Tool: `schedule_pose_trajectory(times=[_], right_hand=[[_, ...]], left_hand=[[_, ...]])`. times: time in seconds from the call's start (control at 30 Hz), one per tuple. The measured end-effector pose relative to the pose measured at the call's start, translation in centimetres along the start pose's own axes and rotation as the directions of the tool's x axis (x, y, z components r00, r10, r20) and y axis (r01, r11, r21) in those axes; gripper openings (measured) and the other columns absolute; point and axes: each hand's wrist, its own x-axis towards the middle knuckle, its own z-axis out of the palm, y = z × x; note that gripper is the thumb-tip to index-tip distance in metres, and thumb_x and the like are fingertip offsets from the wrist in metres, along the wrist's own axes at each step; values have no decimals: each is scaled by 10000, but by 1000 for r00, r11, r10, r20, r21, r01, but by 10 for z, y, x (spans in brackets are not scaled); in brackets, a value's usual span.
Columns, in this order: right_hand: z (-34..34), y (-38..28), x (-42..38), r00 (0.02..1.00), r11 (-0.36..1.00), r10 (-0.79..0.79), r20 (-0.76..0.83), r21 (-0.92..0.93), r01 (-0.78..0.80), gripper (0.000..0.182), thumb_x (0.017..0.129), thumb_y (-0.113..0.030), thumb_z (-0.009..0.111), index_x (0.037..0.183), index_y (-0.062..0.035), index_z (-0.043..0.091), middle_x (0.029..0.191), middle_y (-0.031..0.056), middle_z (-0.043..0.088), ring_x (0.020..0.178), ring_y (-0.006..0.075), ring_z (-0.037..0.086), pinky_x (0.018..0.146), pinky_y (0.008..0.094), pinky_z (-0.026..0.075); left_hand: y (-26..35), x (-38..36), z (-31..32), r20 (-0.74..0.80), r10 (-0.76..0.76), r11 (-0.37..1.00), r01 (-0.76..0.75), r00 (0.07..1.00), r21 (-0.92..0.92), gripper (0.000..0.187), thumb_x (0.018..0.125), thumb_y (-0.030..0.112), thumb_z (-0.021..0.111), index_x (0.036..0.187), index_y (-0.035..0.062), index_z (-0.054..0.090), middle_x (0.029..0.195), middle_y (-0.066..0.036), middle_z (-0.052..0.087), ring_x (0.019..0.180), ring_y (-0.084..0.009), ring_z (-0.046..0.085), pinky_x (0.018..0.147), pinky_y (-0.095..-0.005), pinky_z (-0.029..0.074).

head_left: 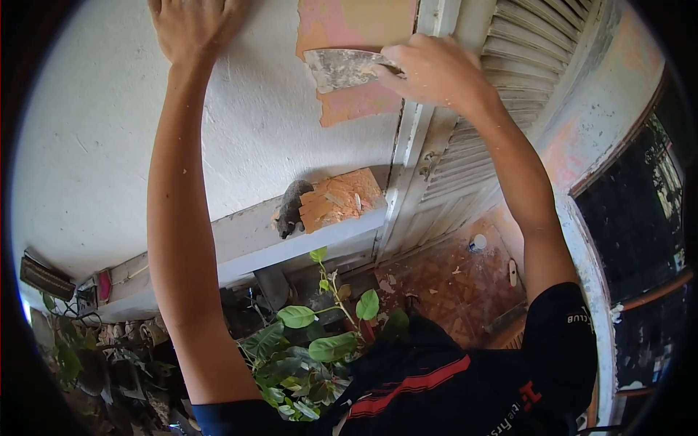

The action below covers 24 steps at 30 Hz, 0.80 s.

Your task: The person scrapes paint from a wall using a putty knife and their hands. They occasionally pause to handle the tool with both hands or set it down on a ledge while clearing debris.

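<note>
My right hand (pixel 436 76) is wrapped round a wide putty knife (pixel 340 70), its worn blade smeared with pale residue. The blade lies against a stripped patch (pixel 356 25) of orange and pink on the white wall (pixel 94 145); ragged paint edges border the patch. Higher on the wall to the left, my left hand (pixel 193 29) rests palm down, apparently flat, with its fingertips cut off by the top of the frame. Orange and pale flakes (pixel 338 203) lie heaped on the ledge (pixel 247 229) below the patch, beside a small grey animal-shaped figure (pixel 294 209).
A white louvred door (pixel 465 152) with its frame stands right of the patch. Leafy plants (pixel 331 347) grow below the ledge. Scraps litter the reddish tiled floor (pixel 443 298), where a white cup-like object (pixel 478 243) lies. A dark-paned window (pixel 640 189) is at far right.
</note>
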Motion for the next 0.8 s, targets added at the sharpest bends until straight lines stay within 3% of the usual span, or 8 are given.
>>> schedule_pose_trajectory(times=[0.17,0.3,0.4,0.47,0.6,0.67,0.7,0.8], right_hand=[[-18,35,-7,998,1000,15,-61,-22,-17,371,963,-390,522,968,-97,750,762,165,704,706,336,699,704,485,575],[-16,10,5,1000,997,22,-21,-77,-23,395,949,-429,563,1029,-87,743,748,183,687,716,341,686,715,455,557],[-3,-1,6,991,998,-41,-124,-57,34,386,952,-416,564,1026,-83,744,801,197,695,751,345,692,738,459,561],[-2,5,2,999,996,-51,-10,71,52,378,954,-396,565,1042,-71,736,879,210,699,799,352,694,770,474,561],[-20,14,3,996,997,-74,58,19,73,357,971,-355,556,1056,-50,719,967,212,702,857,379,685,793,471,548],[-19,-2,14,976,988,-91,200,139,64,469,1026,-357,439,831,8,657,705,165,663,557,271,625,557,437,536],[-9,-3,14,990,993,-117,74,41,114,442,993,-356,484,860,10,694,776,212,705,645,344,682,619,481,555],[-14,4,7,987,978,-142,78,168,127,476,989,-387,489,860,24,692,792,249,694,702,378,697,654,483,557]], left_hand=[[3,-1,6,-10,-20,997,21,1000,72,698,999,380,365,1585,70,145,1662,-70,149,1539,-243,95,1267,-404,43],[-2,0,5,-17,4,999,-4,1000,37,707,993,373,369,1587,72,133,1665,-69,138,1539,-244,96,1264,-404,49],[-3,-1,6,-25,18,999,-17,1000,33,706,992,371,371,1587,75,135,1664,-71,141,1538,-245,97,1264,-407,49],[-3,-2,6,-9,18,999,-18,1000,50,707,990,372,374,1587,76,137,1663,-73,143,1538,-246,99,1264,-410,49],[1,-1,8,-36,2,999,-1,999,45,703,988,377,368,1585,75,150,1658,-78,162,1537,-247,103,1264,-414,48],[2,-1,7,-55,-2,999,4,999,35,699,989,376,363,1584,74,154,1657,-80,167,1537,-247,104,1264,-413,49],[0,-1,6,-39,1,999,0,999,35,695,992,378,357,1584,73,156,1657,-80,167,1537,-248,104,1263,-412,50],[-1,1,6,-35,5,999,-3,999,35,688,998,380,349,1583,71,160,1658,-81,164,1537,-251,104,1263,-410,52]])
